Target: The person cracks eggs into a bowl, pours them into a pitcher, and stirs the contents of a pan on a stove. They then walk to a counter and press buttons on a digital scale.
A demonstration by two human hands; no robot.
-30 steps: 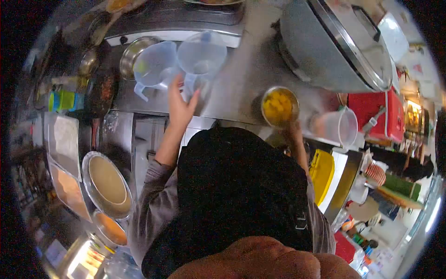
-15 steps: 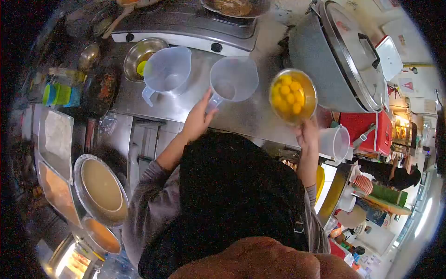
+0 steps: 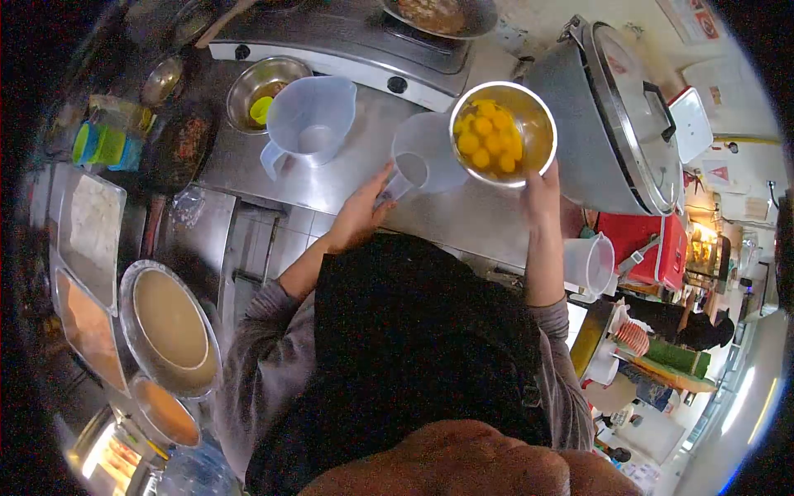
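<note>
- R hand is pinching the metal bowl by its near rim, fingers partly hidden; L hand is curling round the handle of the 1st jug.
- Bowl is hanging over the bench, btwn 1st jug & big cooker, overlapping the jug in view; vert. gap can't be told.
- Risk (my read): one-edge grip is leaving the bowl prone to rolling; a wrist slip could be sending egg yolks over the rim onto the bench.
- Risk: bowl is crowding the jug, so a low pass could be knocking it; jug is prob. light, so poss. skidding or tipping.
- Risk: cooker is sitting near on the R, so a wide swing could be bumping it.
- Bowl's mouth is facing up twd the cam; it's round, so no clear long axis; exact tilt unclear.
- 1st jug's handle is pointing bottom-L, twd the wearer; its handle-to-far-side axis is running up-R, that end hiding behind the bowl.
- 2nd jug is standing apart on the L, spout pointing up-R, handle down-L.
</note>
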